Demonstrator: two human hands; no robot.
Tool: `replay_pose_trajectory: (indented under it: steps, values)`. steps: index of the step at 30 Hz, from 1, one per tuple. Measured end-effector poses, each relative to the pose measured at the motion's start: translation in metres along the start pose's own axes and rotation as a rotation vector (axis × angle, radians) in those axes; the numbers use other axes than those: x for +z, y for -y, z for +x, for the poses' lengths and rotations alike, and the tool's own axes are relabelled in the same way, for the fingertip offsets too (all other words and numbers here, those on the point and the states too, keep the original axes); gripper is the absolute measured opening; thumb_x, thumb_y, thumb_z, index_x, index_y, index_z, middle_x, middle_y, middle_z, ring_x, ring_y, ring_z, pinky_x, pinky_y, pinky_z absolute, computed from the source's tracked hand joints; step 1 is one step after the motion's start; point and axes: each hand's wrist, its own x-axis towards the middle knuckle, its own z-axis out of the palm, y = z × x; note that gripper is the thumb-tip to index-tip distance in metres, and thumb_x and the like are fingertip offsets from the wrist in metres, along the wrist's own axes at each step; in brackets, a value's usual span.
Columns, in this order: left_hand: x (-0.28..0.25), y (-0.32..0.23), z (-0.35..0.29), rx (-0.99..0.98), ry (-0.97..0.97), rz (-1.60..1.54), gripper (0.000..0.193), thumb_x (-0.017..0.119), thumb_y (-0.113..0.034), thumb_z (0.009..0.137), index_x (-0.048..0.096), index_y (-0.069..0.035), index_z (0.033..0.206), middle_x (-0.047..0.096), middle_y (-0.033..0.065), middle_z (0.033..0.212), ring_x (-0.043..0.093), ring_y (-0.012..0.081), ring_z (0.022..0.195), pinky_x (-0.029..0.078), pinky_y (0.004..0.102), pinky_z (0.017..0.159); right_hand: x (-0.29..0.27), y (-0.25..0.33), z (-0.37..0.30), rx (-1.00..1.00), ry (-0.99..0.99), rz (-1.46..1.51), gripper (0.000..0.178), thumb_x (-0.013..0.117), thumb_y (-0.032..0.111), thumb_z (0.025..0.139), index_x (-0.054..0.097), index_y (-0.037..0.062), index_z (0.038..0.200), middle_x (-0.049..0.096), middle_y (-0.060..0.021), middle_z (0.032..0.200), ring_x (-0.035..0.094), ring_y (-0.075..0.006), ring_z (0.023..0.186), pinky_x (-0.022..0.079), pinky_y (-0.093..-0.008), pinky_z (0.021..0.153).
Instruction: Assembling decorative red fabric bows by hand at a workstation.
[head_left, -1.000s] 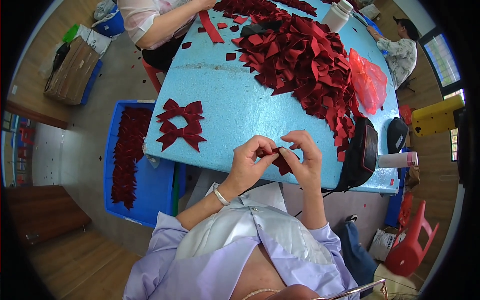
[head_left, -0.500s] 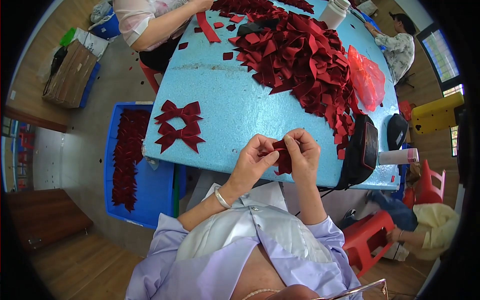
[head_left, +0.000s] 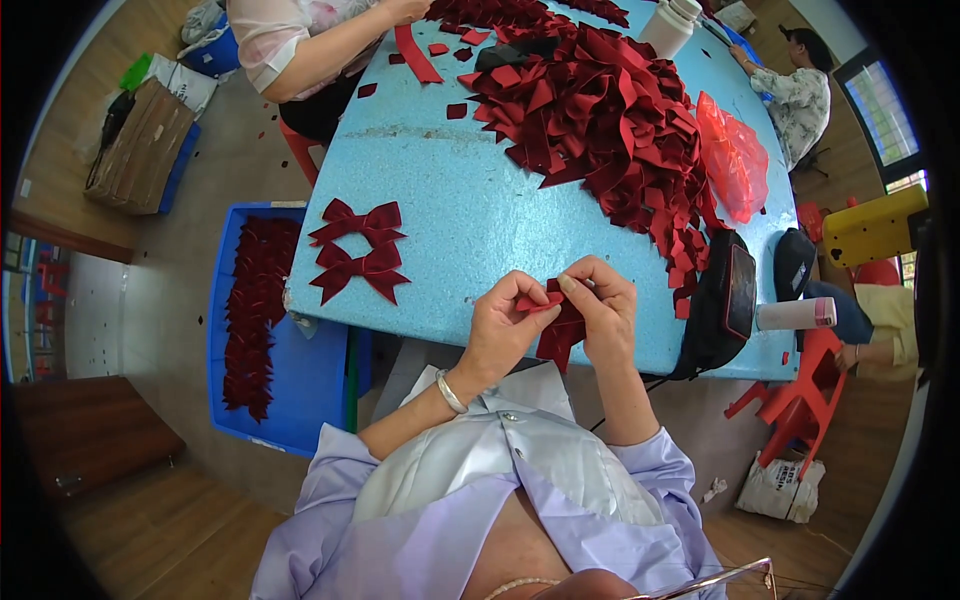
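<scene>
My left hand (head_left: 505, 325) and my right hand (head_left: 603, 305) meet above the table's near edge. Both pinch dark red velvet ribbon (head_left: 562, 338), part of it hanging down between them. A lighter red fold of it shows at the left fingertips. Whether it is one piece or two is hidden by the fingers. To the left on the table lie two finished-looking red bows, an upper bow (head_left: 358, 222) and a lower bow (head_left: 361, 268). Farther off, a large heap of red ribbon pieces (head_left: 610, 110) covers the middle of the table.
The blue table (head_left: 440, 200) carries a red plastic bag (head_left: 735, 160), a black pouch (head_left: 722, 305), a pink-white bottle (head_left: 797, 314) and a white jar (head_left: 668, 28). A blue crate (head_left: 310, 400) of bows stands at left. Co-workers sit across; another person moves by a red stool (head_left: 805, 395).
The ribbon between my hands has shifted, with more hanging down and a lighter fold showing. At right, a person and the red stool have moved away from me, uncovering a white sack.
</scene>
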Motion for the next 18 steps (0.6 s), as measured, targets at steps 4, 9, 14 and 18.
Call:
replay_pose_trajectory:
  steps: [4, 9, 14, 18]
  values:
    - [0.001, 0.001, -0.001, 0.022, -0.035, 0.018, 0.014, 0.064, 0.007, 0.084, 0.054, -0.002, 0.088, 0.060, 0.0040, 0.093, 0.058, 0.0075, 0.087, 0.050, 0.0212, 0.078, 0.004, -0.007, -0.002, 0.025, -0.053, 0.181, 0.008, 0.059, 0.003, 0.087, 0.060, -0.0005, 0.080, 0.062, -0.0029, 0.078, 0.056, -0.0072, 0.069, 0.044, -0.0210, 0.064]
    - [0.002, 0.002, -0.003, 0.063, -0.079, -0.027, 0.012, 0.065, 0.006, 0.084, 0.056, -0.001, 0.087, 0.062, 0.0063, 0.094, 0.059, 0.0083, 0.087, 0.050, 0.0214, 0.078, -0.002, -0.008, 0.001, 0.073, 0.015, 0.230, 0.008, 0.057, 0.004, 0.089, 0.062, -0.0007, 0.084, 0.063, -0.0040, 0.081, 0.057, -0.0082, 0.072, 0.044, -0.0211, 0.065]
    - [-0.002, 0.004, -0.001, 0.070, -0.174, 0.006, 0.011, 0.065, 0.005, 0.085, 0.056, -0.001, 0.087, 0.063, 0.0073, 0.094, 0.059, 0.0082, 0.086, 0.051, 0.0221, 0.076, 0.002, 0.001, -0.002, 0.080, -0.083, 0.177, 0.010, 0.058, 0.006, 0.089, 0.062, -0.0017, 0.095, 0.064, -0.0049, 0.087, 0.058, -0.0091, 0.076, 0.045, -0.0216, 0.069]
    - [-0.002, 0.001, 0.001, 0.061, -0.228, -0.018, 0.012, 0.064, 0.007, 0.084, 0.055, -0.002, 0.087, 0.063, 0.0068, 0.092, 0.060, 0.0108, 0.085, 0.052, 0.0240, 0.078, -0.001, -0.009, -0.015, 0.063, -0.111, 0.106, 0.015, 0.060, 0.005, 0.088, 0.060, -0.0019, 0.101, 0.064, -0.0055, 0.092, 0.059, -0.0095, 0.080, 0.045, -0.0223, 0.072]
